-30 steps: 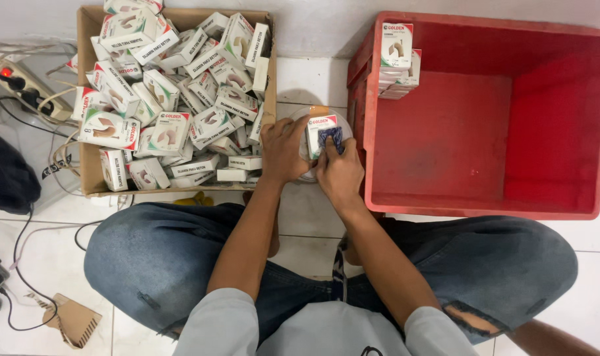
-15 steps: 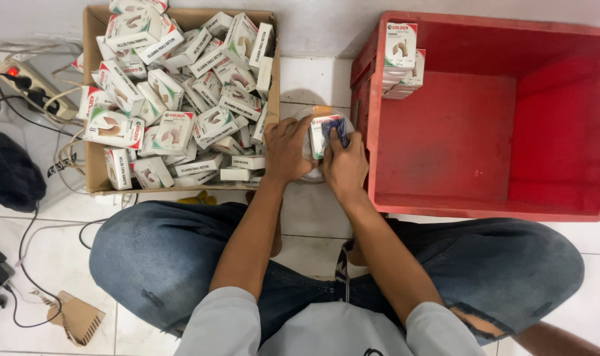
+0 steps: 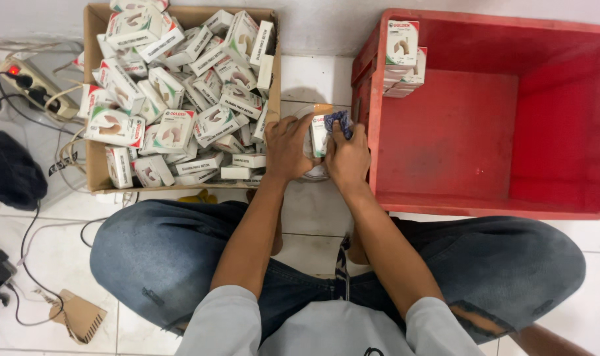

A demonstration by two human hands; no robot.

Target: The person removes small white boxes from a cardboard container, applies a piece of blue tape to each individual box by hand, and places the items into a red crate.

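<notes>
From the head camera, a person sits cross-legged on a white tile floor (image 3: 313, 217), jeans filling the lower frame, with both hands meeting just above the knees at centre. The left hand (image 3: 285, 146) is closed around the left side of a small white box (image 3: 318, 134), fingers curled over its edge. The right hand (image 3: 348, 157) clamps a dark blue cloth (image 3: 337, 120) against the top right of that box, thumb and fingers pressed together on it. The box sits between the two hands, over what looks like a clear round container (image 3: 316, 173); its exact shape is hard to tell. At 10 o'clock from the hands, touching the left knuckles, stands a carton (image 3: 95, 178) heaped with many more small white boxes lying at all angles. At 3 o'clock, just beside the right hand, stands a red crate (image 3: 484, 204), its floor bare except for a short stack (image 3: 401, 58) of the same boxes in its far left corner, at about 1 o'clock from the hands. Far left, at 9 o'clock, a power strip (image 3: 33, 82) with cables lies on the floor, a dark bag (image 3: 10, 171) below it. A scrap of cardboard (image 3: 79, 316) lies at 7 o'clock.
</notes>
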